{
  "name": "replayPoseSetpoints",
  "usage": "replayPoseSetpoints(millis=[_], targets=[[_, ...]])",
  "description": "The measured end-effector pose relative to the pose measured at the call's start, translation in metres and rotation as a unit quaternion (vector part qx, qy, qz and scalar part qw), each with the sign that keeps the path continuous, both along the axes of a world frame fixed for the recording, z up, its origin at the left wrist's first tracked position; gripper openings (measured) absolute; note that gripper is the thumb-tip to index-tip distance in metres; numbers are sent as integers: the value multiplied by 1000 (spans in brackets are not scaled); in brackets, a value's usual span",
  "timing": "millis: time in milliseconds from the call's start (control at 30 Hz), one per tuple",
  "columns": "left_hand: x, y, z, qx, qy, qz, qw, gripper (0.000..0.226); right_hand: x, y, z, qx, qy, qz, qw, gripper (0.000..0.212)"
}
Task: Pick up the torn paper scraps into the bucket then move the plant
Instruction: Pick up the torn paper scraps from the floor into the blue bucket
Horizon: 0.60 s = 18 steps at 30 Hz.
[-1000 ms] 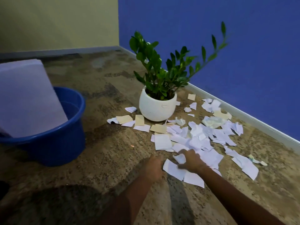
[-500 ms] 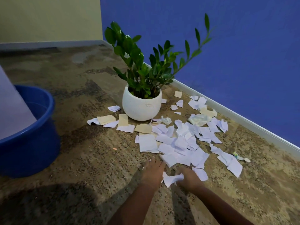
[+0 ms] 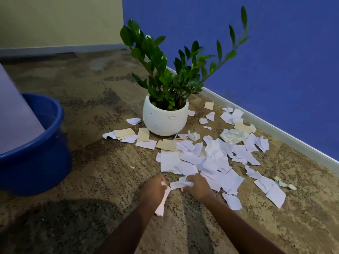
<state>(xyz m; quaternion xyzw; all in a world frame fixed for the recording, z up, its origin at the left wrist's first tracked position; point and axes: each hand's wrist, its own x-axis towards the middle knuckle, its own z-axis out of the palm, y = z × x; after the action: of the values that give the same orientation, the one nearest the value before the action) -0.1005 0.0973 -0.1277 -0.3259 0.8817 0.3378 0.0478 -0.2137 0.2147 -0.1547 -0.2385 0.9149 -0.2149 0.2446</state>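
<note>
The bucket (image 3: 34,143) is the landmark here. It stands on the floor at the left edge of the view, and both hands are well to the right of it, low in the picture. The left hand (image 3: 153,189) is the nearer one to the bucket; its fingers are closed on a long white scrap (image 3: 163,202) that hangs down from it toward the person. The right hand (image 3: 197,187) is just beside the left one and is clenched on a crumpled white piece (image 3: 180,184). The two hands almost touch, with paper between them. I judge that the next move is a sweep to the left, across bare floor, to drop these pieces over the blue rim.

Most of the torn paper scraps (image 3: 211,158) lie still further from the bucket than the hands, spread in a band that runs away to the right toward the blue wall (image 3: 275,52). A few tan and white pieces lie between the bucket and the plant (image 3: 166,114). The plant stands in a white round pot, upright, beyond the hands and to the right of the bucket, with scraps touching its base, so gathering looks far from finished.

A large pale sheet (image 3: 14,114) leans in the bucket and covers much of its opening; the free part is the side toward the plant. The floor (image 3: 91,180) is speckled brown stone. A yellow wall meets the blue one behind the plant.
</note>
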Motion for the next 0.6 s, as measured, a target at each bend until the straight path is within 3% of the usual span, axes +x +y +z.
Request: replayPoseSetpoints(millis=[133, 367, 500, 600], targets=[[-3, -13, 12, 2, 28, 33, 999, 19, 4, 4, -2, -8, 8, 15, 1000, 11], [-26, -34, 49, 40, -17, 51, 998, 32, 7, -18, 26, -87, 28, 20, 996, 45], [-32, -48, 76, 42, -26, 103, 993, 36, 16, -50, 48, -131, 49, 60, 988, 31], [-36, -60, 93, 112, -3, 140, 984, 42, 27, -76, 59, -135, 79, 103, 982, 22]])
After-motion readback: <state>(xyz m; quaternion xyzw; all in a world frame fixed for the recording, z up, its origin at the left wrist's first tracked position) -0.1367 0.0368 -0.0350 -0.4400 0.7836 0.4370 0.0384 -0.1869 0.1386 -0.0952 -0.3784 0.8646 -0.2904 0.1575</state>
